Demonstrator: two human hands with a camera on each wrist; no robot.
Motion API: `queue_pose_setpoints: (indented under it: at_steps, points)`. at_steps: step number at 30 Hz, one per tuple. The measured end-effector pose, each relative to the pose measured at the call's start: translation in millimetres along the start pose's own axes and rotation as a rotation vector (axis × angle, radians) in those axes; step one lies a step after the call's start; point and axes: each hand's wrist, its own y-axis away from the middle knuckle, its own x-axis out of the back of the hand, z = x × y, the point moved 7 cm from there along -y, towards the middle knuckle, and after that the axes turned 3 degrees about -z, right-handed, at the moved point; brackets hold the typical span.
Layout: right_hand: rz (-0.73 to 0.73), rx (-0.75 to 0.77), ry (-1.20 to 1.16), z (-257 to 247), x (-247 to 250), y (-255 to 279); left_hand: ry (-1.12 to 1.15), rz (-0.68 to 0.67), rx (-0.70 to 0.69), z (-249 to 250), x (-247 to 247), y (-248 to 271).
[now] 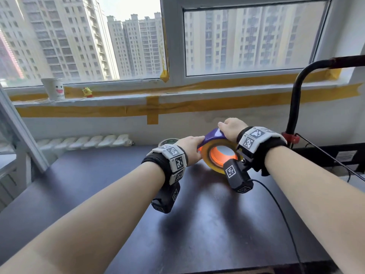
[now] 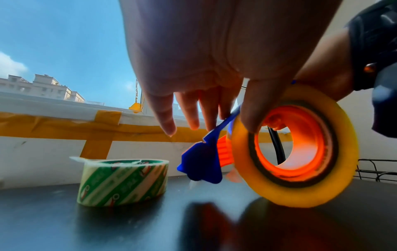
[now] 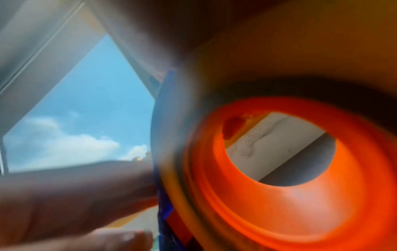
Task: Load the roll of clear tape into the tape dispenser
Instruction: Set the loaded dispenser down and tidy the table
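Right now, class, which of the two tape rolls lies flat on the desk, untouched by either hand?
The green-striped roll, lying flat and apart; the yellowish clear roll stands on edge around the orange hub, held.

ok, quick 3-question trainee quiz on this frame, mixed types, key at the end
1. True or false: the roll of clear tape already sits around the dispenser's orange hub.
2. Which lies flat on the dark table? A) green-striped tape roll B) paper cup C) yellow figurine
3. Fill in: the left hand holds the dispenser's ____ blue part.

Key: 1 true; 2 A; 3 blue plastic frame, on the side facing the green-striped roll. The right hand grips from above.
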Motion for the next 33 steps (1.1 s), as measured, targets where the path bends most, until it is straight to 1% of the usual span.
queue_pose_setpoints:
  at_steps: [3,7,8,10,12,14,16,18,20,26,29,33]
  points:
    - [0.107,0.041,-0.064,2.1,-0.3,-0.2,0.016,-0.036,0.023,-4.9,-8.2,-4.8]
    - [0.141,0.164,-0.136,7.2,2.4,4.9,0.043,-0.026,0.023,-6.6,-14.3,-8.0]
    - [0.131,0.184,-0.17,9.1,3.3,6.5,0.042,-0.025,0.018,-5.3,-14.9,-8.8]
    - [0.06,0.197,-0.185,11.4,0.6,10.2,0.036,-0.028,0.016,-2.5,-14.8,-10.4]
    - [-0.011,0.208,-0.084,11.6,-5.1,11.5,0.035,-0.022,0.017,-0.2,-13.0,-11.1]
    - [0.007,0.233,0.014,9.1,-7.7,10.2,0.055,-0.024,0.01,0.4,-12.3,-11.1]
    - [0.082,0.255,0.02,7.2,-7.7,7.4,0.096,-0.036,0.019,-2.5,-12.6,-11.6]
    - [0.115,0.256,-0.001,5.3,-9.0,3.0,0.168,-0.046,0.041,-8.8,-11.5,-12.5]
    - [0.107,0.259,-0.008,1.7,-10.8,-1.7,0.206,-0.056,0.063,-16.3,-9.9,-13.1]
    - [0.047,0.284,-0.022,-5.8,-10.2,-17.8,0.174,-0.039,0.178,-42.6,-7.8,-13.7]
    - [-0.004,0.293,0.022,-9.0,-11.6,-21.2,0.139,-0.038,0.191,-50.7,-8.9,-13.0]
    - [0.009,0.292,0.073,-9.9,-12.5,-17.8,0.113,-0.028,0.199,-55.6,-8.6,-12.3]
